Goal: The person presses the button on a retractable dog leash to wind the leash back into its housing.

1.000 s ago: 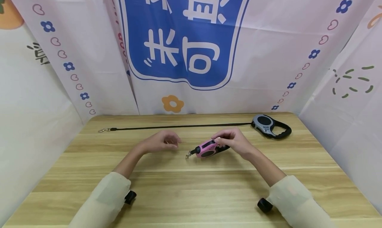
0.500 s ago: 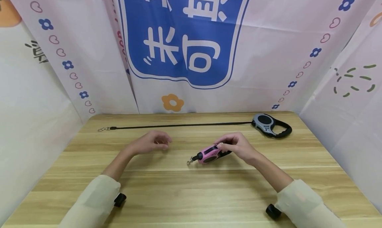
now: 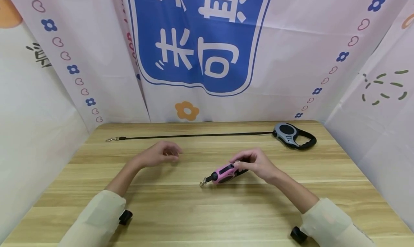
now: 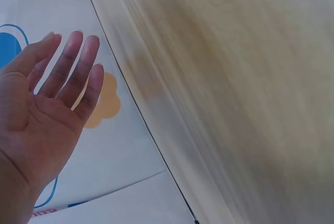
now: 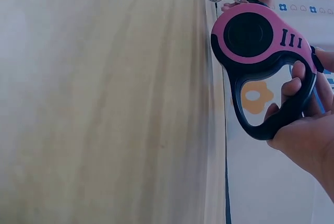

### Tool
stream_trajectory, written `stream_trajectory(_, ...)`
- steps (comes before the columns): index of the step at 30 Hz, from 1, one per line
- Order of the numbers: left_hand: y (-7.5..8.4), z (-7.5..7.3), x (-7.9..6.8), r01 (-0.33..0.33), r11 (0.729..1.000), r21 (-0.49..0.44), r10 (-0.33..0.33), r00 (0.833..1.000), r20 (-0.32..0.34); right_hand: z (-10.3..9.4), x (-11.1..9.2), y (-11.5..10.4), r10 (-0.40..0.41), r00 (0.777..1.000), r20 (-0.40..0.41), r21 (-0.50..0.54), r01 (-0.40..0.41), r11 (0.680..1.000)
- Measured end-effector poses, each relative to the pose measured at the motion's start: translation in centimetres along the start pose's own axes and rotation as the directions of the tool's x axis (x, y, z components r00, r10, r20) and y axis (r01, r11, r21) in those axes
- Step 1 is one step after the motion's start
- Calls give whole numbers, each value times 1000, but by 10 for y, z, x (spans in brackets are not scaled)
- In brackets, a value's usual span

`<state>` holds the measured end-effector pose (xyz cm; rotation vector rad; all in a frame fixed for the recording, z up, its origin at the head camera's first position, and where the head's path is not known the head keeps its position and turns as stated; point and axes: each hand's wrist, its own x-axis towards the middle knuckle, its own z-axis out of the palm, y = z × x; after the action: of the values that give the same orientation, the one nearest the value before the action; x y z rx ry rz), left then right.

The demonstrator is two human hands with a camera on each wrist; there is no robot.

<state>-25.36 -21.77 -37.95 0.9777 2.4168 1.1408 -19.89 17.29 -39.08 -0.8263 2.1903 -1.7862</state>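
A pink and black retractable dog leash is in my right hand, whose fingers curl through its handle loop. In the right wrist view the leash shows its round black centre, and my right thumb lies near the button on its casing. A metal clip sticks out of the leash's front end, pointing left. My left hand hovers over the table to the left with loosely bent fingers and holds nothing. The left wrist view shows its bare palm.
Toward the back of the wooden table lies a grey and black retractable leash. Its black cord is drawn out straight to the left, ending in a metal clip. A printed cloth hangs behind the table.
My left hand has drawn back to the left, away from the pink leash. My right hand has lowered the pink leash toward me, its clip dipping nearer the table.
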Motion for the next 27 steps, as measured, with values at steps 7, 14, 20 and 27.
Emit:
stream_trajectory(7, -1, 0, -3, 15, 1000, 11, -15, 1000, -14, 2, -4, 2, -11, 1000, 6, 8, 11, 1000)
stream_trajectory(14, -2, 1, -7, 34, 999, 16, -34, 999, -10, -2, -7, 2, -23, 998, 66, -57, 27, 998)
stream_trajectory(20, -3, 1, -8, 38, 999, 21, -38, 999, -7, -10, -8, -5, -36, 972, 231, -183, 80, 980)
stream_trajectory(27, -6, -1, -9, 29, 999, 14, -29, 1000, -10, -16, -11, -16, -26, 911, 412, -335, 178, 925)
